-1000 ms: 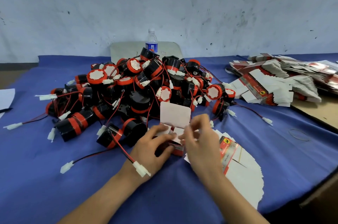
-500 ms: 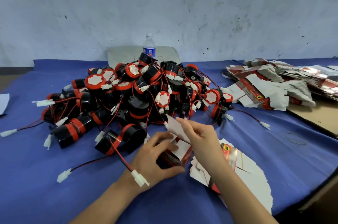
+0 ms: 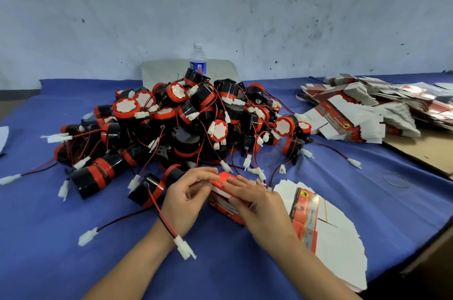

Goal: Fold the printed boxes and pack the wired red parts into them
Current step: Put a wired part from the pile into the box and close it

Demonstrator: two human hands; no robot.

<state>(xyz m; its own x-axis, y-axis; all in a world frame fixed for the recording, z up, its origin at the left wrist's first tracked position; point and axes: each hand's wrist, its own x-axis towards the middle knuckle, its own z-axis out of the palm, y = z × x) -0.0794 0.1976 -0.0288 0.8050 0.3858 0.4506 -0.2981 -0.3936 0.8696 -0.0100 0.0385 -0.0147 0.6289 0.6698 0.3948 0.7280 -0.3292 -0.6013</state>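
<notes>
A small red printed box [image 3: 224,205] stands on the blue cloth between my hands, its top flap folded down. My left hand [image 3: 187,200] grips the box's left end with curled fingers reaching onto the red flap. My right hand [image 3: 258,204] lies over the box from the right, its straight fingers pressing the flap and its thumb on the front face. The box's contents are hidden. Just behind lies a big heap of black-and-red wired parts [image 3: 183,128]. One part's wire and white connector [image 3: 183,247] drape over my left wrist.
A fan of flat printed boxes [image 3: 331,226] lies right of my right hand. More flat boxes [image 3: 355,113] are stacked at the back right beside bare cardboard [image 3: 426,152]. A water bottle [image 3: 198,59] stands behind the heap. Rubber bands [image 3: 395,180] lie near the table's right edge.
The white top flap, upright a second ago, has been folded down onto the box. My right hand went from pinching the flap to lying flat on it.
</notes>
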